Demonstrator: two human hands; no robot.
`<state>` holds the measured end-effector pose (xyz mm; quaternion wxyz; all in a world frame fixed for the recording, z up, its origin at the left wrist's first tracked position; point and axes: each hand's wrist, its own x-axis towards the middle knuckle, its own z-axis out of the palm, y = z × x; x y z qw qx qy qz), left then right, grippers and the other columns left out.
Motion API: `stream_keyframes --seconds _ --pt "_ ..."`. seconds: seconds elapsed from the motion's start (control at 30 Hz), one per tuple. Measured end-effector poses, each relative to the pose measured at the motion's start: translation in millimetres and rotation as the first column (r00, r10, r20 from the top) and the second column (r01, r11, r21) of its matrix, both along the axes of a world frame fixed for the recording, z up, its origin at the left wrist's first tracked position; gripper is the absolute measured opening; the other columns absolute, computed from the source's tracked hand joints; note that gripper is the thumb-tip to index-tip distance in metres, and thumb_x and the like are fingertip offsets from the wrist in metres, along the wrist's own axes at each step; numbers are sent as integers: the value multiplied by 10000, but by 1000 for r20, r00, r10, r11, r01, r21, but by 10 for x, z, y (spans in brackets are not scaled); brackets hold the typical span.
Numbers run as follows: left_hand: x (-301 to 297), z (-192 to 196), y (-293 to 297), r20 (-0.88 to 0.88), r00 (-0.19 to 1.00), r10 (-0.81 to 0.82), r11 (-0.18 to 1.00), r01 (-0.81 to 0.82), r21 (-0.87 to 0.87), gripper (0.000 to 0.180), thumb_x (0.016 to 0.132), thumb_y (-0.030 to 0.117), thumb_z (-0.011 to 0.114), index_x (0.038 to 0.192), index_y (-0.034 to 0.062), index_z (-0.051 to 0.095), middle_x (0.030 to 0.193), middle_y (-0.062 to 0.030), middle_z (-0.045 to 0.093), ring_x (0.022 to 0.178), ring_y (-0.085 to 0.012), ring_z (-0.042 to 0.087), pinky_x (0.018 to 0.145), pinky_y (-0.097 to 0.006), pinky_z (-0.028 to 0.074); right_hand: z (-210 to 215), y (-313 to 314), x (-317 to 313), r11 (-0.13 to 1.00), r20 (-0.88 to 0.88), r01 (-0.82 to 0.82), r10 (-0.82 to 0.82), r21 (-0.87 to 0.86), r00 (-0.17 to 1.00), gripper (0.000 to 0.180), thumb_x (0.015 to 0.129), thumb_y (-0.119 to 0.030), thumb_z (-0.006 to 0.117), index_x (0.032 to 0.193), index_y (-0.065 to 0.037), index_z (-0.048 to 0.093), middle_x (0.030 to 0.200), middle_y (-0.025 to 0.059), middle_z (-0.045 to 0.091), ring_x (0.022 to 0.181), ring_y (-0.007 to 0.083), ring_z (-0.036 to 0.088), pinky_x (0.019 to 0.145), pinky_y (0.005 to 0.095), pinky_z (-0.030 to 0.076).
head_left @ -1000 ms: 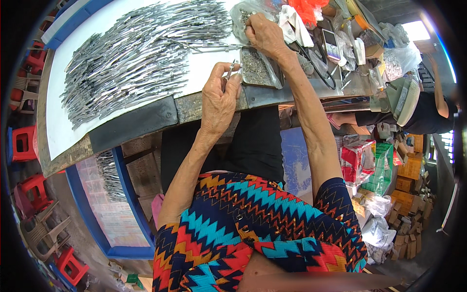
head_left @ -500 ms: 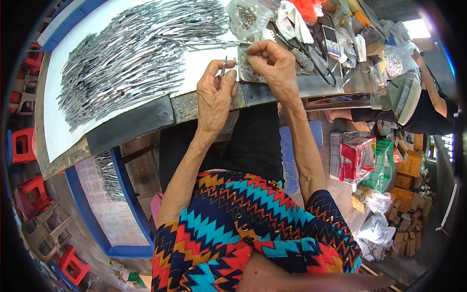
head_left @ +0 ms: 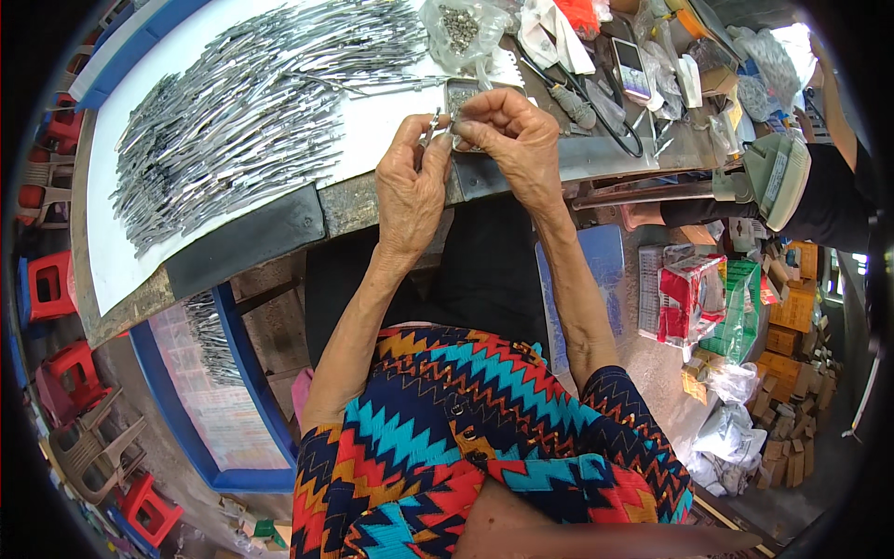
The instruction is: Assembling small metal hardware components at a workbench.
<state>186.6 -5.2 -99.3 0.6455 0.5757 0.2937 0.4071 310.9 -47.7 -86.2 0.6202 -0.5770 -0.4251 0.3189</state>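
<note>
My left hand [head_left: 410, 182] pinches a thin metal piece [head_left: 432, 124] upright between thumb and fingers, just above the table's front edge. My right hand [head_left: 507, 140] is closed right beside it, fingertips touching the same piece, apparently with a tiny part that I cannot make out. Both hands hover over a small grey metal tray [head_left: 458, 93]. A big heap of long silvery metal pieces [head_left: 242, 116] lies on the white sheet [head_left: 372, 126] to the left. A clear bag of small metal bits [head_left: 456, 28] sits behind the hands.
Pliers, black cable [head_left: 596, 98], a phone [head_left: 633, 70] and plastic bags crowd the right of the table. A second person with a green-white cap [head_left: 773, 177] is at far right. Red stools [head_left: 47, 284] and a blue-framed board [head_left: 223, 401] stand on the floor left; boxes pile at right.
My right hand came back from the far clutter to the left hand, and now both meet at the thin metal piece, fingertips together.
</note>
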Motion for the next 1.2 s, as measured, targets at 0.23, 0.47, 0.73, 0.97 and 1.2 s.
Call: stream_keyframes --seconds 0.23,0.47,0.73,0.97,1.2 --pt "-9 -34 14 54 998 -31 999 32 -19 180 878 161 523 1004 35 553 571 42 443 508 -16 364 439 -167 243 12 -6 22 1000 40 -11 11 -4 999 158 760 10 618 908 31 567 767 63 618 688 92 594 615 201 503" --pt "-111 18 114 207 960 -187 936 238 -258 173 867 132 511 989 11 532 579 31 445 492 -12 360 432 -162 258 37 -4 121 998 -81 -61 64 29 995 216 737 0 654 933 25 564 774 59 621 697 94 595 630 210 504" --pt "-57 61 52 110 990 -87 989 100 -112 194 872 147 524 1003 4 531 594 30 443 528 -22 382 449 -173 280 27 55 120 995 -195 -96 96 11 976 325 718 4 660 1003 65 516 772 89 623 697 132 610 644 226 512" --pt "5 -12 29 -17 999 35 998 -34 49 153 884 118 504 986 12 547 608 43 460 535 -17 374 461 -172 284 20 79 12 1000 -135 -23 24 9 991 302 751 7 617 1020 86 505 793 110 627 689 143 614 641 225 513" --pt "40 -10 38 28 998 51 999 -51 -1 133 876 98 498 962 11 550 628 17 521 538 -20 389 459 -181 303 -14 85 -98 998 -37 62 -61 33 997 228 821 -22 540 1029 70 518 775 97 623 661 108 596 602 205 485"
